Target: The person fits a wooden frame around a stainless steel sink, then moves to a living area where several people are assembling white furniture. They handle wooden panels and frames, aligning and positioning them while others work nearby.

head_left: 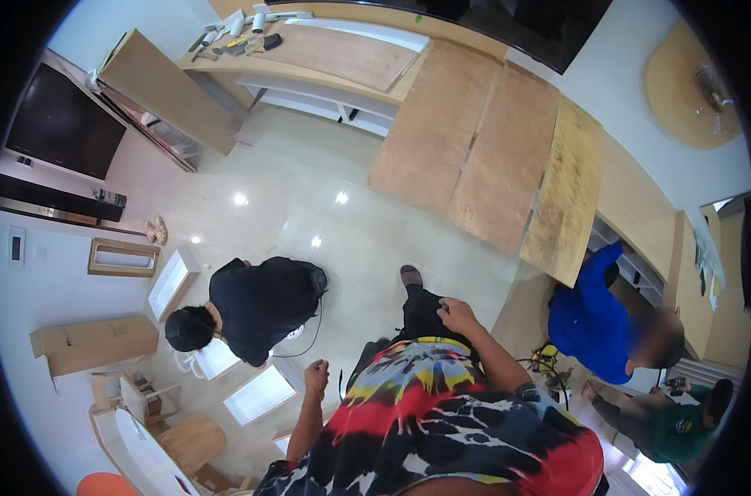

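Head view: the wearer's left hand (316, 379) hung low at the left side, forearm rising almost vertically from the lower edge, fingers partly curled; could not tell if they were pressed together. Nothing visible in it. Nearest item was a white tray (260, 395) with a pale wooden rim, on the floor to its left, apart from the hand. The right hand (456, 317) was in front of the body, elbow bent out to the right, forearm angled up and inward, fingers bent over the black trousers (423, 312); contact and whether it pinched the cloth could not be told.

Counts: three large wooden boards side by side, namely a left board (433, 116), a middle board (508, 157) and a yellower right board (561, 194), jutting from the long counter (640, 194). One more flat board (342, 54) lay on the far countertop, beside several hand tools (237, 45). At least three pale-rimmed trays on the left floor, counting the one near the left hand. One closed cardboard box (95, 343). Three co-workers: one in black (268, 302) bent over the floor, one in blue (590, 318) at the counter, one in green (681, 430) at lower right.
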Available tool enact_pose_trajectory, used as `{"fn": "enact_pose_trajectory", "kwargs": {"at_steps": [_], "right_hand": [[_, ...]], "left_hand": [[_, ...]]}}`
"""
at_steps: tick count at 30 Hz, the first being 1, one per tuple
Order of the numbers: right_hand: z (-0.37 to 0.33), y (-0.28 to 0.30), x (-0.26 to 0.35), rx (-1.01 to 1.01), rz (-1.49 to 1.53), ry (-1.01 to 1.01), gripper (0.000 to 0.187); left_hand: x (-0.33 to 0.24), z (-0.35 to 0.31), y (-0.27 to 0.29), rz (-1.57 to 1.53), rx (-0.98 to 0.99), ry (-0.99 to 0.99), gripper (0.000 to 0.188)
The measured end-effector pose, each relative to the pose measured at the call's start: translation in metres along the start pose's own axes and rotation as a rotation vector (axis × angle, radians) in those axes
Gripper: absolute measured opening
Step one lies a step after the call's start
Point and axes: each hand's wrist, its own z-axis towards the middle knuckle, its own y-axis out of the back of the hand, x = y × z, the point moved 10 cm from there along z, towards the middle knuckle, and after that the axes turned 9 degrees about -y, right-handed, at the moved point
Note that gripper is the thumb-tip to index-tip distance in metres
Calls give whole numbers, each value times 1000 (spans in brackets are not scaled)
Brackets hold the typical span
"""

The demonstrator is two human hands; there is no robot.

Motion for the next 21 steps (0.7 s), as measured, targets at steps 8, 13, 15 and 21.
{"fn": "enact_pose_trajectory", "kwargs": {"at_steps": [8, 13, 15, 21], "right_hand": [[95, 43, 39, 180, -63, 19, 39], [136, 30, 75, 278, -40, 57, 39], [147, 22, 102, 351, -49, 75, 39], [209, 11, 189, 328, -59, 142, 40]], "left_hand": [[-32, -14, -46, 153, 60, -61, 22], [-84, -11, -59, 316, 131, -391, 29], [-97, -2, -58, 351, 168, -416, 29], [-122, 46, -33, 422, 206, -382, 31]]}}
